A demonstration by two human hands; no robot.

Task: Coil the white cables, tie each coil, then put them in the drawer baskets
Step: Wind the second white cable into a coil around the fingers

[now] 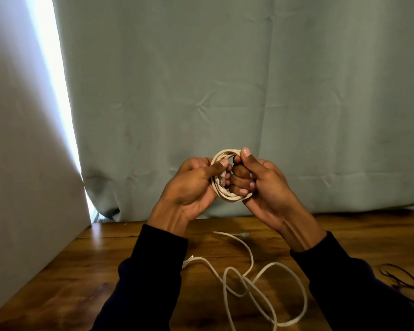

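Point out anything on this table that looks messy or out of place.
The second white cable sprawls uncoiled in loose, crossing loops on the wooden table, below the coil gripped by the left hand and right hand. Thin dark strands lie scattered at the right edge. Nothing looks damaged.

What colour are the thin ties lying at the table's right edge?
Dark, nearly black ties, seen in the head view on the wooden table.

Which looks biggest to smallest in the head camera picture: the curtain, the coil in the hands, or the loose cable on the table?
1. Green curtain, by far the largest.
2. Loose white cable sprawled on the table.
3. White coil, gripped by left hand and right hand.
The coil is wound tight, so its real length is unsure.
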